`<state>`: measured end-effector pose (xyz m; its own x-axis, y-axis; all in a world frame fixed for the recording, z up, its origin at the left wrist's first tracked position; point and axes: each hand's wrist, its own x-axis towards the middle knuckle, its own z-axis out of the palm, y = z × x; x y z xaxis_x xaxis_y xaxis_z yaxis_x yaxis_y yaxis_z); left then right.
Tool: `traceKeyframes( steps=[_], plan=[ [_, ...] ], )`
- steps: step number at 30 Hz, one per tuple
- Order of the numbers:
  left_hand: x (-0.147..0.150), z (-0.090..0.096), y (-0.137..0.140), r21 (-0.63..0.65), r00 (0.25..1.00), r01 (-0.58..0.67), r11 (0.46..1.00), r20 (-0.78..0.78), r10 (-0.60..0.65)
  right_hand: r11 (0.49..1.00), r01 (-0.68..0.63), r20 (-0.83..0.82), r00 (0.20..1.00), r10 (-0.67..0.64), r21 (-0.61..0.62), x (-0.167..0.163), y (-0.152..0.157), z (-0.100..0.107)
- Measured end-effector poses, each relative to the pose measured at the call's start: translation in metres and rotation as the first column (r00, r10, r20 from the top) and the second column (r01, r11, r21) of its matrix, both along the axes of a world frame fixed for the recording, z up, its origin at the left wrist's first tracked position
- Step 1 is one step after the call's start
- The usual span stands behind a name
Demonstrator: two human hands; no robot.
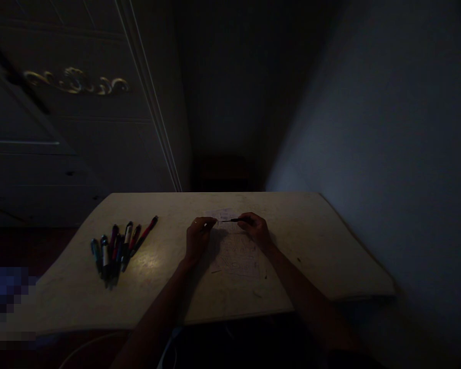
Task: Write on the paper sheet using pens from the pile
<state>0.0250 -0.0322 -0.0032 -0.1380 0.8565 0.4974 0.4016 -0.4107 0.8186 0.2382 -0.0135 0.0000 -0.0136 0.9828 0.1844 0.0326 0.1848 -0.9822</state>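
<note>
Both my hands are raised a little over the table, close together above a sheet of paper [236,251] covered in faint marks. In the fingertips of my left hand [198,238] is pinched one end of a thin rod [225,221] that looks like a pen refill. My right hand [255,229] grips a dark, slim pen barrel [236,220], whose tip meets the rod's other end. Dim light hides whether the rod sits inside the barrel. To the left lies a loose pile of pens [117,251], apart from both hands.
The pale table [157,297] has curved sides. A cabinet with an ornate gold handle [77,82] stands at the left, and a plain wall [388,154] rises at the right. Small dark bits [298,260] lie on the tabletop. A pale cable [88,342] runs below the front edge.
</note>
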Motion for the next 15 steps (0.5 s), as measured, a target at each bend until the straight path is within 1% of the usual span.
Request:
traceKeyframes(
  steps=[4,10,15],
  plan=[
    [-0.0001,-0.0003,-0.0001,-0.014,1.0,-0.007,1.0,0.018,0.007,1.0,0.0,-0.007,1.0,-0.001,-0.005,0.0009,0.001,-0.0022],
    [-0.0009,0.0021,-0.0021,-0.082,1.0,-0.011,0.997,0.004,0.011,1.0,0.013,-0.021,1.0,-0.013,-0.017,0.001,0.0036,-0.005],
    [-0.0012,0.0016,-0.0018,-0.077,1.0,-0.015,0.997,0.001,0.015,1.0,0.011,-0.013,1.0,-0.011,-0.011,0.0009,0.0013,-0.002]
  ],
)
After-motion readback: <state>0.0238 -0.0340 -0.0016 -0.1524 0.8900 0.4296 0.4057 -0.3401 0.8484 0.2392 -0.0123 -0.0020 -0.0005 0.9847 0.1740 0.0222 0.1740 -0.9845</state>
